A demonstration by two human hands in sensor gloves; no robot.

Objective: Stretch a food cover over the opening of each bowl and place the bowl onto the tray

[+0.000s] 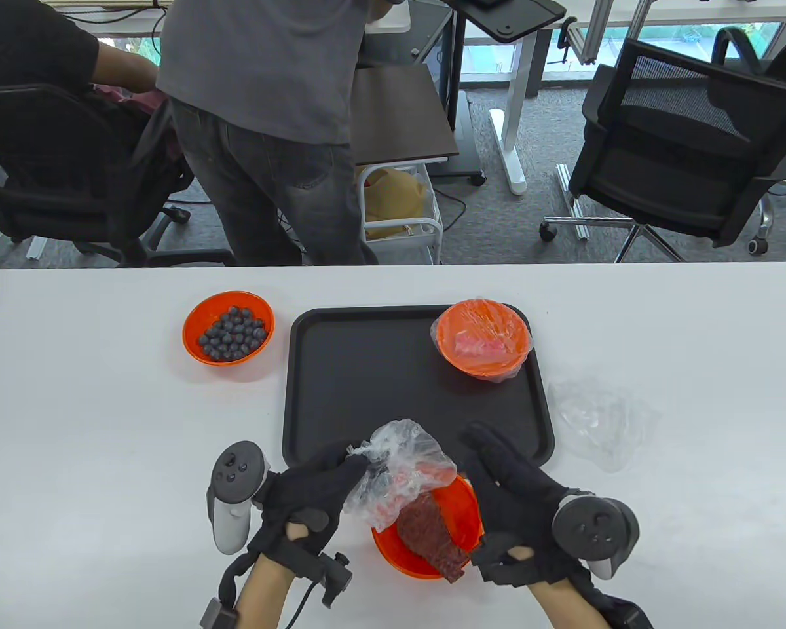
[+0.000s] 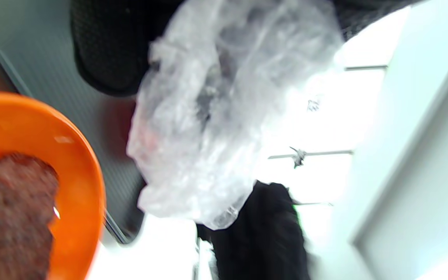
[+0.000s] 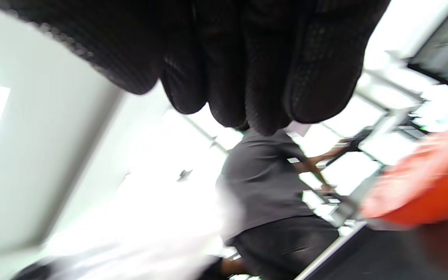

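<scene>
Nearest, at the counter's (image 1: 694, 327) six o'clock edge, an orange bowl (image 1: 403, 557) holds a slab of reddish-brown meat (image 1: 432, 534). The left hand (image 1: 311, 495) sits at the bowl's nine o'clock, its fingers pinching a crumpled clear plastic cover (image 1: 399, 468) that hangs over the bowl's near-left rim and hides part of it. The right hand (image 1: 514, 495) sits at the bowl's three o'clock with fingers straight and together, gripping nothing, reaching toward the cover.

Beyond them lies a black tray (image 1: 367, 386). In its two o'clock corner stands a second orange bowl (image 1: 483, 341), already wrapped in plastic, with something pink inside. A loose clear cover (image 1: 599, 419) lies on the counter at the tray's four o'clock. At the tray's ten o'clock a third bowl (image 1: 229, 327) of dark berries stands uncovered.

Farther back, a person (image 1: 268, 124) stands among office chairs (image 1: 681, 144).
</scene>
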